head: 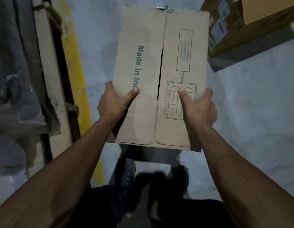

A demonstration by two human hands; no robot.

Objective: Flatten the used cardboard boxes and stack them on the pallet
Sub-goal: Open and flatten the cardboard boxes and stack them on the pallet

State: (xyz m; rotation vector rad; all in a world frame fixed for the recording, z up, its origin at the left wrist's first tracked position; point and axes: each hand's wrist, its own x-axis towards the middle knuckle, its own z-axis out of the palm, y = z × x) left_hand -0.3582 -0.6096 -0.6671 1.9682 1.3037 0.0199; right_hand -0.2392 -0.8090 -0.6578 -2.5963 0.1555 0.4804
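Observation:
A brown cardboard box (147, 51) with green print, including "Made in In…", is held out in front of me above the floor. Its two top flaps meet along a middle seam with a dark gap. My left hand (113, 102) grips the box's left edge, thumb on top of the left flap. My right hand (200, 107) grips the right edge, thumb pressed on the printed diagram. The fingers of both hands are hidden under the box.
A yellow floor stripe (77, 76) runs along the left beside a wooden pallet-like frame (49, 76) bearing plastic-wrapped goods (14, 83). Stacked cardboard boxes (251, 18) stand at the top right. Grey concrete floor (249, 112) lies around me; my legs and shoes are below.

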